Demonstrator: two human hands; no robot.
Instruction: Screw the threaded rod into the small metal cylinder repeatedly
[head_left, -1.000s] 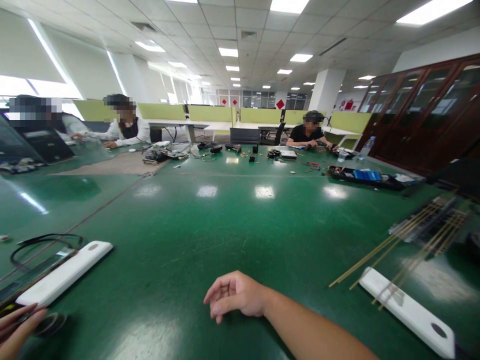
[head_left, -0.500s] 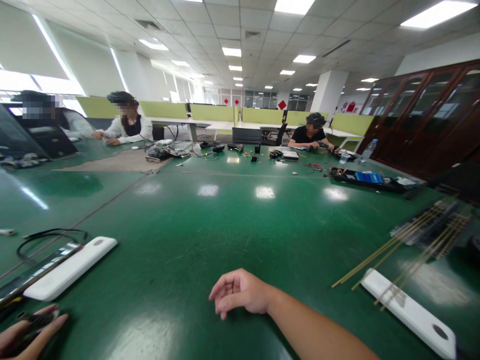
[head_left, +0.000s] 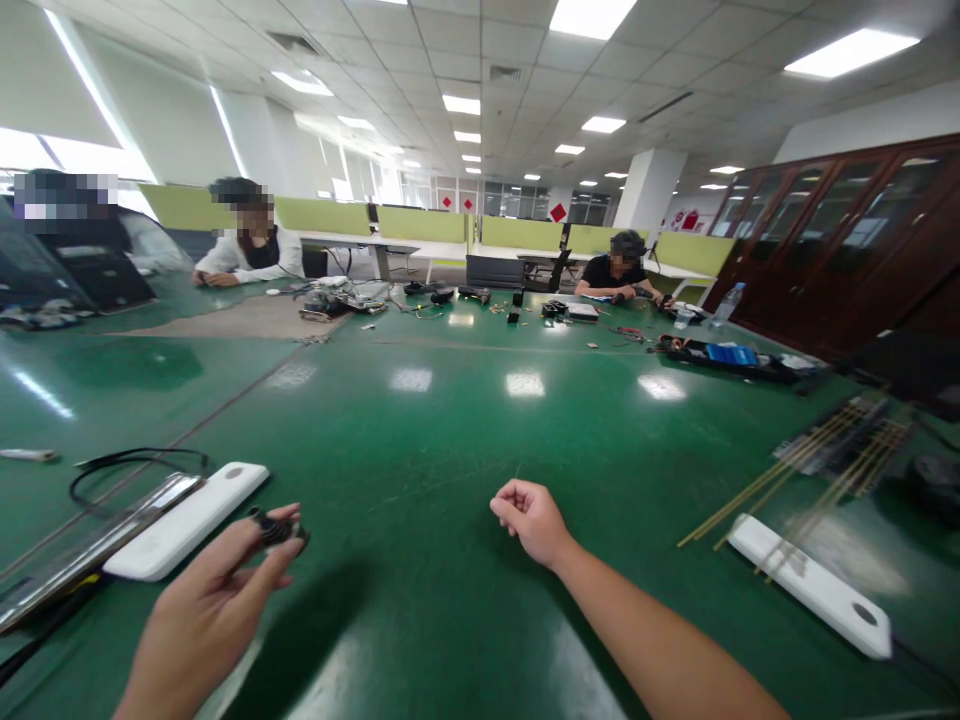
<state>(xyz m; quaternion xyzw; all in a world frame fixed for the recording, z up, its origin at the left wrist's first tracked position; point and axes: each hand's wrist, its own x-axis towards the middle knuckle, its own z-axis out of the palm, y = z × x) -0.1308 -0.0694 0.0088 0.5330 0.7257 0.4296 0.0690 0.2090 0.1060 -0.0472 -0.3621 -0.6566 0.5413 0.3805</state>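
1. The left hand (head_left: 206, 610) has been raised off the counter (head_left: 420, 420) since the earlier frame; a small black part (head_left: 276, 527) is pinched in its fingertips.
2. The right hand (head_left: 534, 520), loosely curled and holding nothing, has been moved farther out.
3. A white bar (head_left: 187, 520) is seen just beyond the left hand.
4. Thin brass rods (head_left: 795, 475) lie far right.

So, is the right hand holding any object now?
No, the right hand is a loose, empty fist on the green table; only the left hand pinches a small black part.
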